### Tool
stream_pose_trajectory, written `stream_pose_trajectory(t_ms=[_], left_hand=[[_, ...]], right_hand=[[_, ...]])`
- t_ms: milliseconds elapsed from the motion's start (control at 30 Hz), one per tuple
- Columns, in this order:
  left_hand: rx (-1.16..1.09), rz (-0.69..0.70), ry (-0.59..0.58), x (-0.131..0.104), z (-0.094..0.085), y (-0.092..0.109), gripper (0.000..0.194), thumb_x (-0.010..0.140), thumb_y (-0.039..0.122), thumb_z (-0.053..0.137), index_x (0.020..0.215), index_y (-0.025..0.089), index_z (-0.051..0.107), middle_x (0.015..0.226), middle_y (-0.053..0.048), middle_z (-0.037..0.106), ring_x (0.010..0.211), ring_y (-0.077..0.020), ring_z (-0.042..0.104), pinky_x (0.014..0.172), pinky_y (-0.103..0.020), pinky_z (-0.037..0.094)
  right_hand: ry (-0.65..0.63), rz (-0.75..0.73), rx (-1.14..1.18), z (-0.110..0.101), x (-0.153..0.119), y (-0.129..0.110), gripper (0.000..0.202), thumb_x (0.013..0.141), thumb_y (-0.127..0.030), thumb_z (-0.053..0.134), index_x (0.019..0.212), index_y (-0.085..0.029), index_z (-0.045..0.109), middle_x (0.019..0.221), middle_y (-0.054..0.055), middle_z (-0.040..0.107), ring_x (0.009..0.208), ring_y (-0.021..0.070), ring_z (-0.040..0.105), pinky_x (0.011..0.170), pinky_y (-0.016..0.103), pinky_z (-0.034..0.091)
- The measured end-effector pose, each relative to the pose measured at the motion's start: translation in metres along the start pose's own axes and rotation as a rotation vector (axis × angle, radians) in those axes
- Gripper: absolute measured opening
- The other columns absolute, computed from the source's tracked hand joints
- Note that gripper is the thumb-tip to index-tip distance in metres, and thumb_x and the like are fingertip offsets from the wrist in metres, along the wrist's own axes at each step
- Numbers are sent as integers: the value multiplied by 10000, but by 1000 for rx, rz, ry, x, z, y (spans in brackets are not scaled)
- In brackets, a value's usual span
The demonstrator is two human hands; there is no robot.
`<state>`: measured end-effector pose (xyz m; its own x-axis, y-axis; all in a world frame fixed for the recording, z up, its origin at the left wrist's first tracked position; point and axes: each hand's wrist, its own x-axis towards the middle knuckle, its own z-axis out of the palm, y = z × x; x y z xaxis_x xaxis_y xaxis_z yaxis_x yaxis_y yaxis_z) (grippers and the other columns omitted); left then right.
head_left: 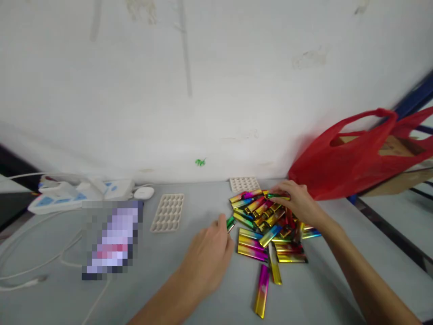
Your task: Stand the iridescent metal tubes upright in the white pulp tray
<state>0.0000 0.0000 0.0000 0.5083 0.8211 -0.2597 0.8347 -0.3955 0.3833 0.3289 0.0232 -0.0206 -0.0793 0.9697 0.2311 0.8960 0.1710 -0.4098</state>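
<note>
A heap of shiny metallic casings point(270, 216), flat and narrow in gold, magenta, blue, green and red, lies on the grey table. They resemble lighter covers, but I cannot tell for sure. Left of the heap, my left hand point(210, 253) is closed on a green metallic casing point(231, 223), whose end sticks out past the thumb. My right hand point(297, 201) reaches over the far right of the heap, fingers closed on another green-gold casing point(279, 197). One magenta-and-gold casing point(261, 291) lies apart, nearest to me.
Two pale trays with rows of small cups, one left point(168, 213) and one behind the heap point(244, 184), lie on the table. A red plastic bag point(345, 158) leans at the right. A blurred phone point(113, 239), cables and a white power strip point(81, 194) occupy the left.
</note>
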Motion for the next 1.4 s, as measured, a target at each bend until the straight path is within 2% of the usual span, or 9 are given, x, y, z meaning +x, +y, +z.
stream_pose_trajectory(t_ms=[267, 533, 600, 700, 833, 900, 1033, 1167, 1400], left_hand=[[-79, 85, 36, -1, 2, 13, 172, 1149, 172, 448, 1263, 225, 565, 1196, -138, 781, 1059, -346, 789, 838, -408, 532], [-189, 147, 80, 2, 3, 11, 100, 1159, 223, 498, 1195, 244, 589, 1214, -114, 777, 1095, -317, 780, 868, -375, 534], [-192, 156, 87, 4, 5, 9, 94, 1156, 221, 503, 1181, 248, 590, 1204, -108, 778, 1090, -314, 781, 860, -370, 529], [-199, 154, 106, 6, 6, 2, 84, 1156, 237, 506, 1132, 245, 586, 1176, -101, 777, 1045, -312, 779, 836, -375, 517], [-213, 104, 155, 9, 6, -13, 89, 1144, 247, 513, 1069, 253, 560, 1095, -88, 776, 970, -292, 759, 793, -361, 485], [-215, 96, 160, 9, 7, -18, 89, 1134, 235, 516, 1052, 258, 545, 1071, -81, 773, 965, -283, 752, 786, -351, 473], [-235, 106, 171, 9, 9, -21, 126, 1129, 234, 504, 1008, 264, 519, 1069, -72, 764, 960, -272, 742, 767, -332, 457], [-297, 135, 229, 11, 14, -21, 151, 1127, 272, 485, 978, 266, 514, 1025, -53, 750, 921, -265, 728, 732, -326, 434], [-480, 124, 291, 17, 25, -37, 265, 1147, 439, 447, 966, 261, 524, 876, -3, 691, 858, -247, 682, 721, -333, 418]], right_hand=[[-39, -34, -76, 3, 3, 10, 291, 1114, -426, 614, 1121, -274, 862, 1134, 110, 806, 1162, 356, 651, 1022, 520, 402], [-3, -28, -96, 0, 1, 3, 322, 1140, -442, 579, 1157, -264, 846, 1140, 115, 798, 1138, 360, 619, 969, 508, 400], [32, -32, -101, -3, -6, -10, 290, 1131, -431, 603, 1130, -268, 843, 1137, 118, 788, 1128, 361, 608, 951, 501, 408], [55, -115, -84, -7, -30, -51, 208, 1127, -350, 621, 1176, -267, 805, 1190, 118, 761, 1146, 346, 596, 963, 500, 428], [-220, -342, -26, -3, -83, -112, 275, 998, -100, 655, 1156, -300, 757, 1210, 51, 726, 1136, 292, 617, 1061, 498, 460], [-216, -410, -85, 4, -105, -128, 242, 907, -108, 736, 1080, -276, 740, 1225, 54, 727, 1123, 301, 627, 1037, 478, 489], [-117, -522, -267, 24, -123, -128, 147, 926, -156, 805, 956, -249, 696, 1048, 55, 715, 1032, 306, 636, 940, 450, 507], [-57, -636, -342, 44, -120, -129, 228, 992, -297, 848, 882, -229, 660, 937, 31, 675, 921, 273, 618, 840, 412, 488], [10, -713, -353, 65, -124, -151, 280, 1088, -366, 732, 863, -216, 663, 795, 4, 645, 759, 220, 551, 729, 371, 440]])
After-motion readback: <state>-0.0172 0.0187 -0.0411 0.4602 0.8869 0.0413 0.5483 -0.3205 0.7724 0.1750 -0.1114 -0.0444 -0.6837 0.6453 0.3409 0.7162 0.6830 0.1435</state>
